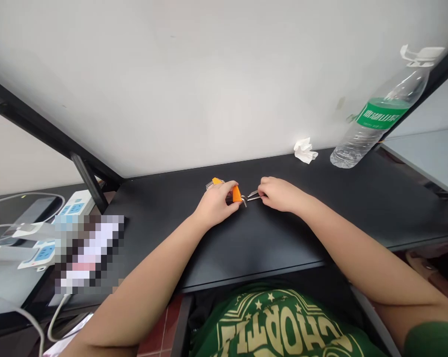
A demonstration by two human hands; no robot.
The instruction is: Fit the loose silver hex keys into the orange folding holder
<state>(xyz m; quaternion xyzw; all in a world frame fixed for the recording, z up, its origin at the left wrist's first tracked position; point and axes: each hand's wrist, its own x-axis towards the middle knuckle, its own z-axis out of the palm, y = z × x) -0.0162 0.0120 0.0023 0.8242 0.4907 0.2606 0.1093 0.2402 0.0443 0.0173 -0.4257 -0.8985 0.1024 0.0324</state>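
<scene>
My left hand (217, 202) rests on the black desk (320, 218) with its fingers curled around a small orange tool with metal parts (236, 193). Another orange piece with metal teeth (213, 183) pokes out behind that hand. Just right of it, my right hand (279, 194) pinches a thin silver metal piece (252, 195) whose tip meets the orange tool. The two hands are almost touching at the desk's middle.
A crumpled white tissue (305, 150) lies near the wall. A clear water bottle with a green label (380, 118) stands at the right rear. White power strips with cables (45, 243) sit on the left, beside a black frame post (88, 181).
</scene>
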